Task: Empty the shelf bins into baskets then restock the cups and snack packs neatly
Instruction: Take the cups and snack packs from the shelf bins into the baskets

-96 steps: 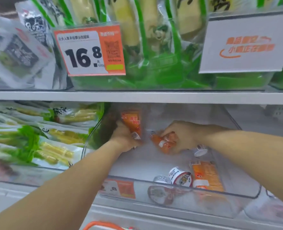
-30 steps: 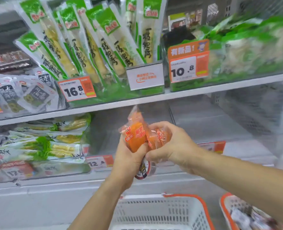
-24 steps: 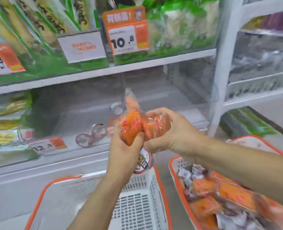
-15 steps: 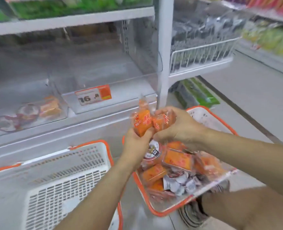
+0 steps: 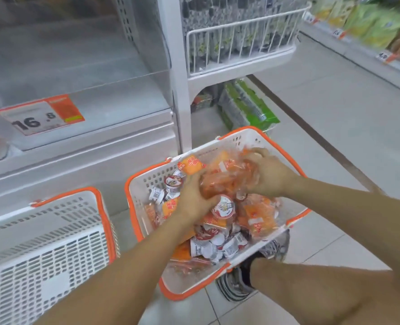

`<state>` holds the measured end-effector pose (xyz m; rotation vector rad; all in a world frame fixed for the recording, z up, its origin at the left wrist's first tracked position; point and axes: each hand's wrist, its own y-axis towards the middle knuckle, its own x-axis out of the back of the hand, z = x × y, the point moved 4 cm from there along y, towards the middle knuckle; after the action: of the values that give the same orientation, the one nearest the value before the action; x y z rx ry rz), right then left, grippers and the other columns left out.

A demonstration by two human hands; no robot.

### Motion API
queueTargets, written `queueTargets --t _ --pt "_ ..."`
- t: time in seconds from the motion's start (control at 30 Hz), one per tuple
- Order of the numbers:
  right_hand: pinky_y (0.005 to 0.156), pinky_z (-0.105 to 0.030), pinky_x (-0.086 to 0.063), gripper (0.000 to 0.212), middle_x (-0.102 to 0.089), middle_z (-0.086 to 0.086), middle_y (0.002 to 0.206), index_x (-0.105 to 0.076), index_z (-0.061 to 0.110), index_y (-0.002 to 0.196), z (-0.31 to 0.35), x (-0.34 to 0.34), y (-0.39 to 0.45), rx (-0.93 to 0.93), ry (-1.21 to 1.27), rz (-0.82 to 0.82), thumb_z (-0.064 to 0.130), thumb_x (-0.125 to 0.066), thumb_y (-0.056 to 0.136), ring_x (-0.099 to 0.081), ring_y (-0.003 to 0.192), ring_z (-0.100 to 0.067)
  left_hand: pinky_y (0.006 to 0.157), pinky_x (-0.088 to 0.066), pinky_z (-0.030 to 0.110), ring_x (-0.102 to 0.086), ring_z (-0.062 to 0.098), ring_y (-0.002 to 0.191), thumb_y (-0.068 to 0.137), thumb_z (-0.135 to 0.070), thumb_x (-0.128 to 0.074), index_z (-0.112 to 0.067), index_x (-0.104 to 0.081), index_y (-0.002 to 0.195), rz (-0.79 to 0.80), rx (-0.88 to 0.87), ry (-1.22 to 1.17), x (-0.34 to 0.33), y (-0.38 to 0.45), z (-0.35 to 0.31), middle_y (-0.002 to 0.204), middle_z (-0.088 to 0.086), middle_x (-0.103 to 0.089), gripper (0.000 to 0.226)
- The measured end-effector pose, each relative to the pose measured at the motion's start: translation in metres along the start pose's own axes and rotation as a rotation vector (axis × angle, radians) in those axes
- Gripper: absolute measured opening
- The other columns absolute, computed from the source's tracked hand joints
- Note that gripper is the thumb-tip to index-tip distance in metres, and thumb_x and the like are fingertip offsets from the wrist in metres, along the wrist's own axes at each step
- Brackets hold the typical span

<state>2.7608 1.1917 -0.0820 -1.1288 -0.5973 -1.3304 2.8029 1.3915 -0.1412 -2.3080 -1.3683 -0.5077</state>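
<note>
Two bare hands were shown over the white plastic shopping basket with orange rim [image 5: 133, 191], which stood on the tiled floor below the shelving. The left hand [image 5: 195, 202] was curled from below round a bundle of orange, clear-wrapped snack packs [image 5: 227, 181], and a small round cup with a white printed foil lid [image 5: 223, 207] was pinned beneath its thumb. The right hand [image 5: 268, 177] was closed over the top of the same bundle, fingers bent and gripping. A two-handed clasp was presumably chosen because the slippery packs and the cup were carried together and could otherwise have scattered. The bundle was held low, just above the heap already lying in the basket, so that a short drop would probably suffice. That heap consisted of further orange packs and small white-lidded cups, mixed without order. A second white slatted basket with orange rim [image 5: 53, 242] stood just beside the first, at its left, and no goods were seen in it; it was possibly reserved for another bin's contents. The clear plastic shelf bin bearing an orange-and-white price label marked 16.8 [image 5: 41, 116] appeared largely emptied, though its interior was blurred. The emptying stage was judged nearly complete for this bin; restocking had not begun.
</note>
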Motion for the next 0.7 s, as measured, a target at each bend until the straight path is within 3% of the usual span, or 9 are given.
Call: queueTargets --t 0.13,0.23,0.3,0.4,0.5,0.6,0.7 --pt "0.114 -0.043 -0.037 0.09 -0.042 -0.013 0.148 -0.041 0.029 0.149 -0.009 0.012 0.013 -0.223 -0.153 0.057 0.058 -0.078 0.072 -0.037 0.14 -0.032 0.107 -0.044 0.037 -0.052 0.016 0.125 0.068 -0.033 -0.091 -0.026 -0.037 0.146 -0.124 0.072 -0.004 0.025 0.0 0.021 0.139 -0.002 -0.054 0.096" --pt "0.113 -0.046 -0.039 0.107 -0.036 -0.013 0.154 -0.031 0.031 0.154 -0.003 0.013 0.011 -0.227 -0.201 0.084 0.064 -0.078 0.064 -0.035 0.143 -0.032 0.107 -0.046 0.044 -0.052 0.015 0.126 0.064 -0.038 -0.092 -0.028 -0.027 0.15 -0.184 0.122 -0.079 0.042 -0.008 0.03 0.141 -0.004 -0.05 0.108" --pt "0.11 -0.04 -0.042 0.108 -0.036 -0.011 0.155 -0.028 0.028 0.156 0.005 0.011 0.012 -0.219 -0.208 0.176 0.061 -0.082 0.069 -0.042 0.139 -0.031 0.111 -0.041 0.044 -0.044 0.017 0.133 0.066 -0.045 -0.09 -0.031 -0.02 0.153 -0.234 0.124 -0.037 0.051 -0.015 0.035 0.151 -0.001 -0.04 0.113" --pt "0.096 -0.035 -0.049 0.098 -0.04 -0.011 0.152 -0.024 0.022 0.158 0.025 0.006 0.01 -0.206 -0.245 0.257 0.044 -0.08 0.08 -0.056 0.122 -0.029 0.111 -0.039 0.045 -0.042 0.018 0.135 0.081 -0.049 -0.076 -0.034 -0.032 0.148 -0.159 0.104 0.102 0.058 -0.015 0.035 0.152 0.001 -0.038 0.082" --pt "0.085 -0.038 -0.056 0.074 -0.047 -0.011 0.14 -0.037 0.025 0.149 0.054 0.012 0.009 -0.135 -0.458 0.147 0.035 -0.072 0.084 -0.063 0.105 -0.029 0.108 -0.039 0.045 -0.046 0.027 0.134 0.088 -0.041 -0.07 -0.023 -0.049 0.141 -0.028 0.146 0.244 0.069 -0.013 0.032 0.144 0.007 -0.048 0.06" --pt "0.085 -0.041 -0.057 0.04 -0.068 -0.005 0.114 -0.066 0.017 0.122 0.104 0.024 0.013 0.046 -0.438 0.024 0.033 -0.068 0.085 -0.066 0.099 -0.026 0.091 -0.052 0.034 -0.066 0.018 0.101 0.09 -0.028 -0.069 -0.017 -0.068 0.113 -0.04 0.05 0.253 0.108 -0.016 0.017 0.109 0.0 -0.07 0.026" --pt "0.087 -0.039 -0.055 0.023 -0.074 0.0 0.105 -0.072 0.019 0.106 0.183 0.034 0.011 0.278 -0.21 -0.126 0.031 -0.066 0.087 -0.067 0.099 -0.022 0.07 -0.05 0.018 -0.063 0.004 0.071 0.091 -0.027 -0.068 -0.022 -0.069 0.097 -0.064 -0.035 0.28 0.171 -0.03 -0.007 0.085 -0.012 -0.068 0.008"
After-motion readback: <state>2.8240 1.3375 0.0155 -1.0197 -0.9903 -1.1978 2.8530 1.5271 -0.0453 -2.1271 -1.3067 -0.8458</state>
